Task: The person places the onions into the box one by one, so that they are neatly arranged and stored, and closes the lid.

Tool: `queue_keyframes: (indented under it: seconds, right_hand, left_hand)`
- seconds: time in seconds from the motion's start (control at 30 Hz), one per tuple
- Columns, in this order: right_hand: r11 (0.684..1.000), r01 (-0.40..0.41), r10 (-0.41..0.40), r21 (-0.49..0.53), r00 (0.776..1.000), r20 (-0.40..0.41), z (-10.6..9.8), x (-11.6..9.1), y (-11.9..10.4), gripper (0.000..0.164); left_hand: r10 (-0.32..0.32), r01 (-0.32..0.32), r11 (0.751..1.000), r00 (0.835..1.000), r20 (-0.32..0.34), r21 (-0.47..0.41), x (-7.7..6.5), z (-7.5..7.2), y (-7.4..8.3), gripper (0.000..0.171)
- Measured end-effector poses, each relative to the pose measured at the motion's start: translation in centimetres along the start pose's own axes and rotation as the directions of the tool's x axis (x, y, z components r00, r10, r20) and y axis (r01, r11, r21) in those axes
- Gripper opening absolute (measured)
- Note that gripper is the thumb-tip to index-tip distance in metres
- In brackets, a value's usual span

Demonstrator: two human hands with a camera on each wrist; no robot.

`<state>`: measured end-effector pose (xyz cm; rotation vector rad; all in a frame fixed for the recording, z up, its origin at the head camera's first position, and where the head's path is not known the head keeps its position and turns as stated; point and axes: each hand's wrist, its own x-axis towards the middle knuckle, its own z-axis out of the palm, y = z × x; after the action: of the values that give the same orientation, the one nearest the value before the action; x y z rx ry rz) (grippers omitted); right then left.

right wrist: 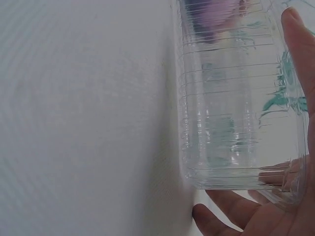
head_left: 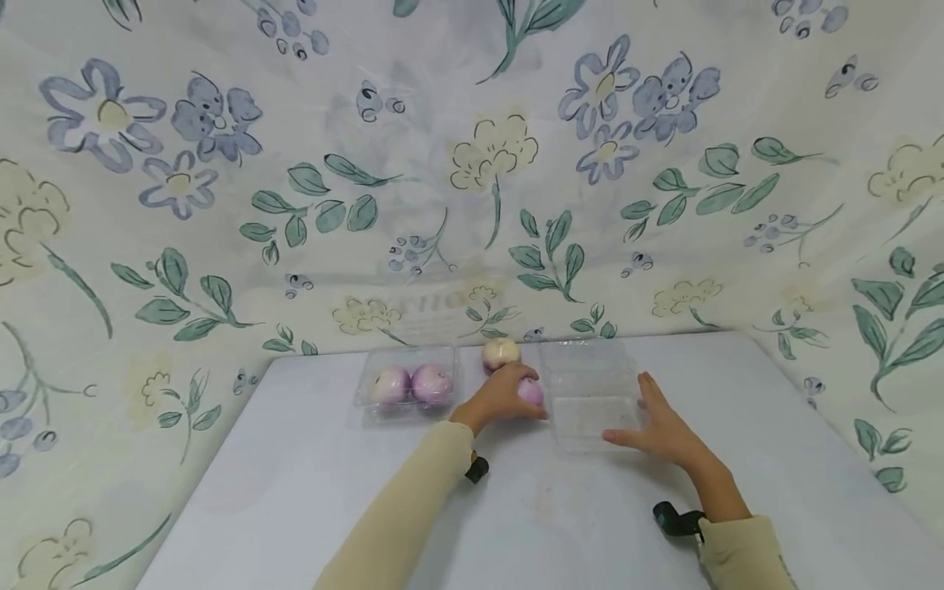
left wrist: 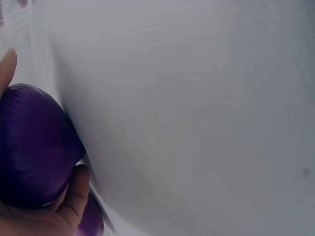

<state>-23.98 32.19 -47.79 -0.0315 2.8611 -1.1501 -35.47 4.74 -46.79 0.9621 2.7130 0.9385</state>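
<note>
My left hand (head_left: 503,393) grips a purple onion (head_left: 529,392), its fingers and thumb curled round the sides. In the left wrist view that onion (left wrist: 37,142) fills the left edge, and part of a second purple onion (left wrist: 92,220) shows below the hand. Just right of it stands an open clear plastic box (head_left: 594,416) with its lid (head_left: 586,354) folded back. My right hand (head_left: 664,428) spreads round the box's right front corner, thumb along the front, fingers at the side. The right wrist view shows the hand (right wrist: 275,216) right at the ribbed wall of the box (right wrist: 231,108).
A pale onion (head_left: 501,352) sits behind my left hand on the white table (head_left: 310,483). To the left, another clear box (head_left: 408,360) holds two purple onions (head_left: 431,383). A flowered sheet (head_left: 435,164) hangs along the table's back edge.
</note>
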Motion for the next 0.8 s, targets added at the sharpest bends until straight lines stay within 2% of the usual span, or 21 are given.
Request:
queue_keyframes:
  seconds: [0.07,0.27,0.4,0.67,0.8]
  right_hand:
    - [1.0,0.003,-0.003,-0.008,1.0,-0.001,0.09,-0.03,0.09,0.131]
    - [0.999,0.033,-0.033,-0.005,0.999,-0.019,0.02,-0.13,0.04,0.13]
    - [1.0,0.031,-0.031,-0.001,0.999,-0.015,-0.08,-0.16,-0.05,0.13]
    - [1.0,0.003,-0.003,0.014,1.0,0.001,0.04,-0.08,-0.19,0.13]
    - [1.0,0.003,-0.003,0.004,1.0,0.002,0.12,-0.05,-0.12,0.13]
  left_hand:
    - [-0.012,0.012,1.0,1.0,-0.009,-0.008,-0.18,0.09,0.06,0.062]
    - [0.004,-0.004,1.0,0.999,-0.036,-0.021,-0.23,0.08,0.1,0.056]
    - [-0.004,0.003,0.999,1.0,-0.031,-0.038,-0.16,-0.05,0.05,0.055]
    - [-0.058,0.057,0.995,0.998,-0.014,-0.082,-0.29,-0.16,-0.3,0.059]
    - [-0.051,0.049,0.996,0.998,-0.025,-0.08,-0.47,-0.21,-0.5,0.056]
